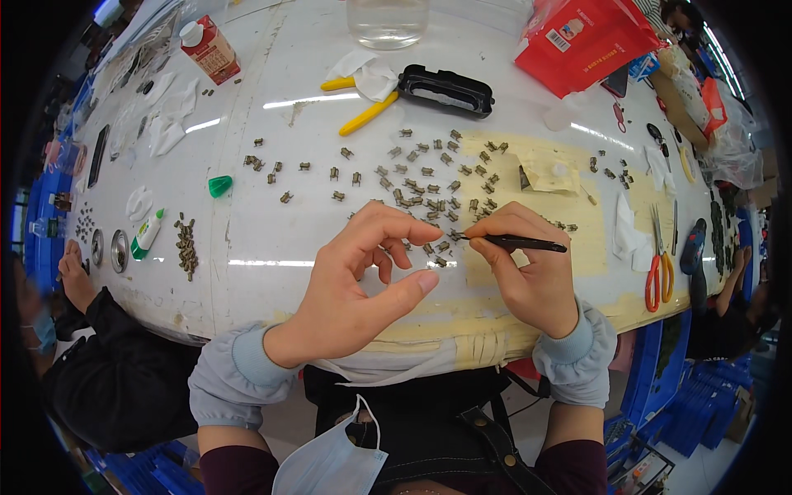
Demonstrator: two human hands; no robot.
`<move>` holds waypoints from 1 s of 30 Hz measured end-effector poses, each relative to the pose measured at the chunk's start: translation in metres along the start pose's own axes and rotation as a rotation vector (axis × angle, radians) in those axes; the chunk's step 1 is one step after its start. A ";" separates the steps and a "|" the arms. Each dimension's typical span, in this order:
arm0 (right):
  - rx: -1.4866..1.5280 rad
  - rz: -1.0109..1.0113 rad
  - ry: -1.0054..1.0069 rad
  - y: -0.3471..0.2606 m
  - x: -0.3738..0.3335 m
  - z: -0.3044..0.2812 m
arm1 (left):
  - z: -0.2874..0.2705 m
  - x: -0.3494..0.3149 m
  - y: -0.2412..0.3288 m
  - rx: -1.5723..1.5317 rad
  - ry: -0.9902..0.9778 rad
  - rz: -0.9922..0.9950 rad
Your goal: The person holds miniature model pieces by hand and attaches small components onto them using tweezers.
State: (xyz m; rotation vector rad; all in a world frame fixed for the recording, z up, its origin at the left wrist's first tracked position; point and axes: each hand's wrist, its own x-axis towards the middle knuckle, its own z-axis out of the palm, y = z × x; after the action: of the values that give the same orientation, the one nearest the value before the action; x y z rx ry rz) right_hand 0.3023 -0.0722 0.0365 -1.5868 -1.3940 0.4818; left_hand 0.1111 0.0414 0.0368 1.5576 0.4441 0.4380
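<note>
My right hand grips black tweezers, their tips pointing left over the table. A small metal part seems to be at the tips, but it is too small to tell whether it is pinched. Just left of them, my left hand has its thumb and forefinger spread apart, with nothing visible between them. Many small metal parts lie scattered on the white table beyond both hands. Some rest on a yellowish taped patch beside my right hand.
Yellow-handled pliers and a black tray lie beyond the parts. Red-handled scissors are at right, a red bag behind. At left are a drink carton, a glue bottle and a co-worker's hand.
</note>
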 end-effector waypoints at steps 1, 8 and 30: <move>0.000 0.000 0.000 0.000 0.000 0.000 | 0.000 0.000 0.000 0.000 0.002 0.002; 0.001 -0.009 -0.004 0.000 0.001 0.000 | 0.000 0.001 0.001 0.004 -0.001 -0.002; 0.023 0.064 0.015 0.004 0.001 -0.002 | 0.008 0.006 -0.004 0.810 0.030 0.326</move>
State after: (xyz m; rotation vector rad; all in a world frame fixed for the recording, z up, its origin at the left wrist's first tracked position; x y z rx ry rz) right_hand 0.3063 -0.0715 0.0350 -1.6167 -1.3252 0.5213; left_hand 0.1201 0.0377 0.0322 2.4303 0.4120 0.5680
